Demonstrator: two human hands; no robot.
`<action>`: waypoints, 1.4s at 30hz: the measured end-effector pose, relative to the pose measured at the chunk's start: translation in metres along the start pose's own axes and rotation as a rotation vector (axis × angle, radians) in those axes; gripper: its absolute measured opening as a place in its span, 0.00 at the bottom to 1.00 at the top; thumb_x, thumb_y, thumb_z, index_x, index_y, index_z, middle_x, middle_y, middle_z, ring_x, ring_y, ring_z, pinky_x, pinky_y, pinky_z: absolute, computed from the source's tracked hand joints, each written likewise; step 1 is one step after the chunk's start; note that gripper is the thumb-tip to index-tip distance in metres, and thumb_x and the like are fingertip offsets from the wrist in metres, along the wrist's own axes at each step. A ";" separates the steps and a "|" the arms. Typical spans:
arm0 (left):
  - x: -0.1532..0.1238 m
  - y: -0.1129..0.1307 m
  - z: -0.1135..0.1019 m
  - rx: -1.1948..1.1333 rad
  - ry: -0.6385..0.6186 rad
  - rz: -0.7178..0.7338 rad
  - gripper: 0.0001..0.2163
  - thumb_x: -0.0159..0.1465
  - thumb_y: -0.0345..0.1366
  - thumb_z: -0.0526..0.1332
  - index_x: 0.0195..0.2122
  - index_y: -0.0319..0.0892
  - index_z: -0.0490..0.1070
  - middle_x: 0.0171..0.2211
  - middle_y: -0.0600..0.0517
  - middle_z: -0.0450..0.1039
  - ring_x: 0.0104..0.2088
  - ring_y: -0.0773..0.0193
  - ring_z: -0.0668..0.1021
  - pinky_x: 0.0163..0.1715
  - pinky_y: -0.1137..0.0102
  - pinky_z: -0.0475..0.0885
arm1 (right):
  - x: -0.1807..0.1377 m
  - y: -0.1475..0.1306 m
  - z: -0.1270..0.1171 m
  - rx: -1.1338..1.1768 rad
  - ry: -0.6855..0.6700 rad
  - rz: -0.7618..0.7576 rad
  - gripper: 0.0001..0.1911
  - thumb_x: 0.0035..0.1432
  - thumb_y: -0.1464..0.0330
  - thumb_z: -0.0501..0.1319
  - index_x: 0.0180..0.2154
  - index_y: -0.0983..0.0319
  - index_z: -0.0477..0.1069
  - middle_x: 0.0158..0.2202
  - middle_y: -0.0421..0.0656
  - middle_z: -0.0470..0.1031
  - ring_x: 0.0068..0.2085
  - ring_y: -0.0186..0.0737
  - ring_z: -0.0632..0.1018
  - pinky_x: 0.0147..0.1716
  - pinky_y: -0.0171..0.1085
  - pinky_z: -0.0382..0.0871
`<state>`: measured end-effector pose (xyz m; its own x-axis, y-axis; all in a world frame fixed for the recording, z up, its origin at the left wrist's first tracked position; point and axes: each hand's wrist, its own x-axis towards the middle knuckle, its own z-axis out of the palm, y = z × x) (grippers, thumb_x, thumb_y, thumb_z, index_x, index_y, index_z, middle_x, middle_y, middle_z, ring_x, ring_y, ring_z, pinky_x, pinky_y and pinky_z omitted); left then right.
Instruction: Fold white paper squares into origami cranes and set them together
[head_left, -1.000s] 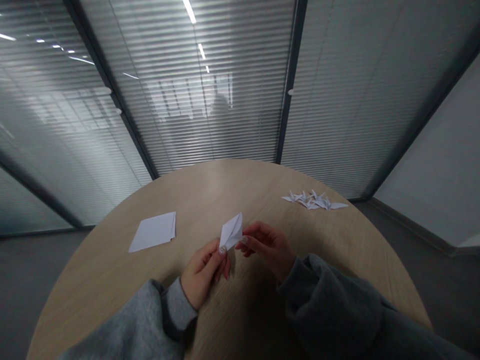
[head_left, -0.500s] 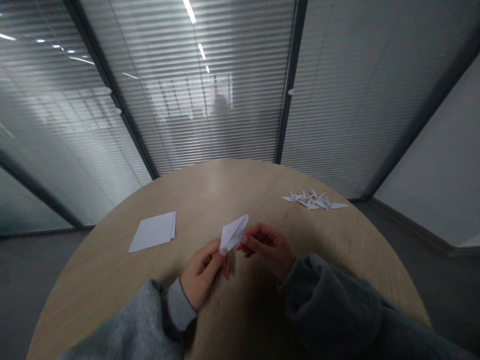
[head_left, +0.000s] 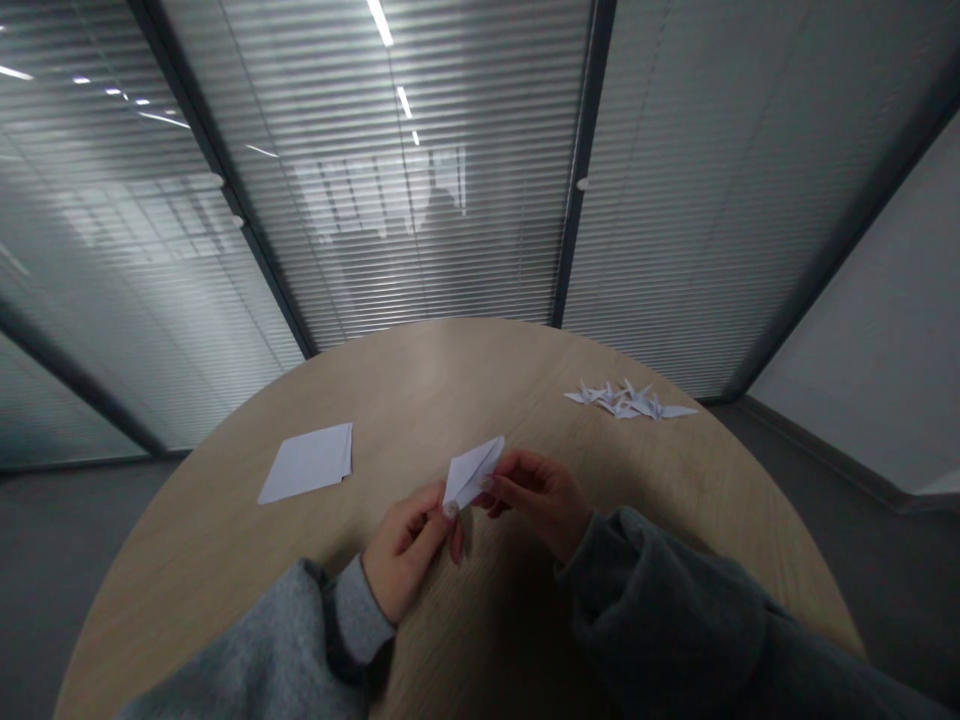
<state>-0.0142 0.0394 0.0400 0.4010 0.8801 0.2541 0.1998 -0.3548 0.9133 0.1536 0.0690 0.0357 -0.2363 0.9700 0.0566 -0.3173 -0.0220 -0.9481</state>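
A small white folded paper piece (head_left: 471, 470) is held above the round wooden table (head_left: 420, 400), near its front middle. My left hand (head_left: 409, 545) pinches its lower left corner between thumb and fingers. My right hand (head_left: 536, 495) grips its right edge with the fingertips. The piece is a narrow pointed shape, tipped up to the right. Both forearms wear grey sleeves.
A stack of flat white paper squares (head_left: 309, 462) lies on the table to the left. Several finished white paper cranes (head_left: 628, 400) sit in a cluster at the back right. Glass walls with blinds stand behind the table.
The folded piece has tilted further to the right and flattened between both hands. The hands stayed in nearly the same place.
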 end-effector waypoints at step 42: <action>0.003 0.008 0.003 -0.086 0.001 -0.155 0.22 0.59 0.53 0.56 0.24 0.37 0.71 0.17 0.52 0.70 0.17 0.69 0.67 0.18 0.75 0.63 | -0.006 0.006 -0.003 -0.225 -0.111 -0.136 0.24 0.41 0.49 0.66 0.20 0.62 0.64 0.20 0.37 0.67 0.22 0.30 0.67 0.22 0.32 0.61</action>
<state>-0.0090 0.0383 0.0473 0.3708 0.9224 0.1085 0.1818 -0.1866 0.9655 0.1559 0.0632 0.0287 -0.3082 0.9278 0.2104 -0.1439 0.1731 -0.9743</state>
